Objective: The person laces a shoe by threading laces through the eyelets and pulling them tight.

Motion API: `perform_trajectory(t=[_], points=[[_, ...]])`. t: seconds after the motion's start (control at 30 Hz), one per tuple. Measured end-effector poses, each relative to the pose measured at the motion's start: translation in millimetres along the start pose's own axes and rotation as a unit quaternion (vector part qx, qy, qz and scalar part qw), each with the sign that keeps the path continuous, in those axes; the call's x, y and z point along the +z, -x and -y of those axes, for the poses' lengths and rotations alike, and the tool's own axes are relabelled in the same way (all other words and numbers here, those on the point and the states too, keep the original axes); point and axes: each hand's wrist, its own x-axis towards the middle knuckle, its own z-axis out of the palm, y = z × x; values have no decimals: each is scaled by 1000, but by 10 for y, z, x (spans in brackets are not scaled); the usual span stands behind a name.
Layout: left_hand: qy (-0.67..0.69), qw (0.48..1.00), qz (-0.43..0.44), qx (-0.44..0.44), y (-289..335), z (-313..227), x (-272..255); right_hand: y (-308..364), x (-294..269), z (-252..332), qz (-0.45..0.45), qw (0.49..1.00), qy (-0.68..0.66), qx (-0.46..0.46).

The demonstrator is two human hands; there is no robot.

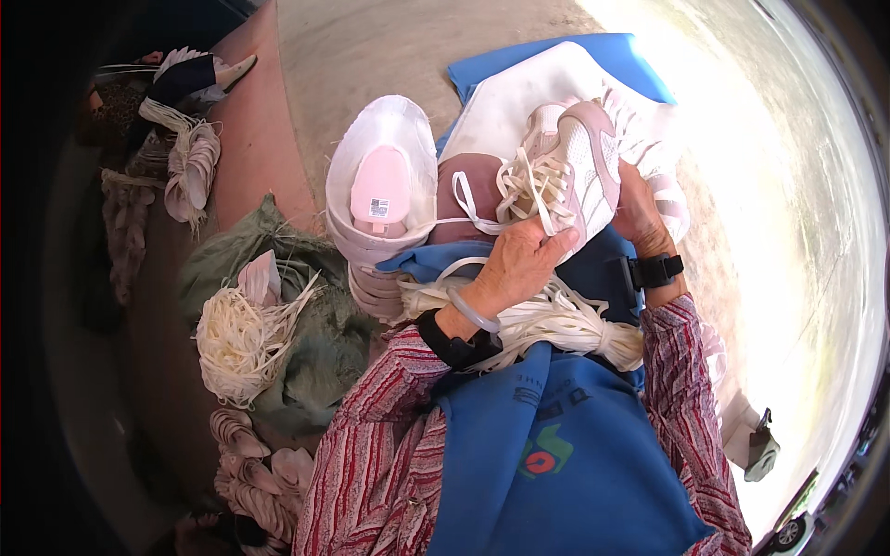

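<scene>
A white mesh sneaker upper [590, 153] with pinkish-beige trim is held up above my lap. Cream shoelaces [540, 181] run through its eyelets in loose loops. My right hand [640, 208] grips the upper from its right side, the fingers partly hidden behind it. At its near edge my left hand [521, 264] is closed, thumb and fingers pinched on a shoelace end by the upper. One white lace loop [466, 199] trails left of the upper. Beneath my left wrist lies a thick bundle of cream laces [575, 324] across my lap, over the blue apron [556, 445].
Nested pale shoe uppers [338, 204] stand in a stack at left. Further left, a heap of laces [243, 347] rests on a green sack [320, 371]. More uppers [193, 171] lie at far left and lower left. A white padded surface with blue cloth [649, 69] is ahead.
</scene>
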Motion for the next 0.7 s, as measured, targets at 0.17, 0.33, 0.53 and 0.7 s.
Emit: perform_trajectory(t=[0.17,0.33,0.53,0.7], points=[[175,980,-32,-83,-33,-364,-366,-146,121,-236,70,821,487,-289],[343,930,-129,8,-158,-616,-1030,38,479,-249,-27,658,695,-288],[494,846,-198,-23,-147,-80,-1842,186,331,-322,-39,711,625,-318],[599,800,-38,2,504,953,-2859,267,337,-397,-39,707,614,-348]])
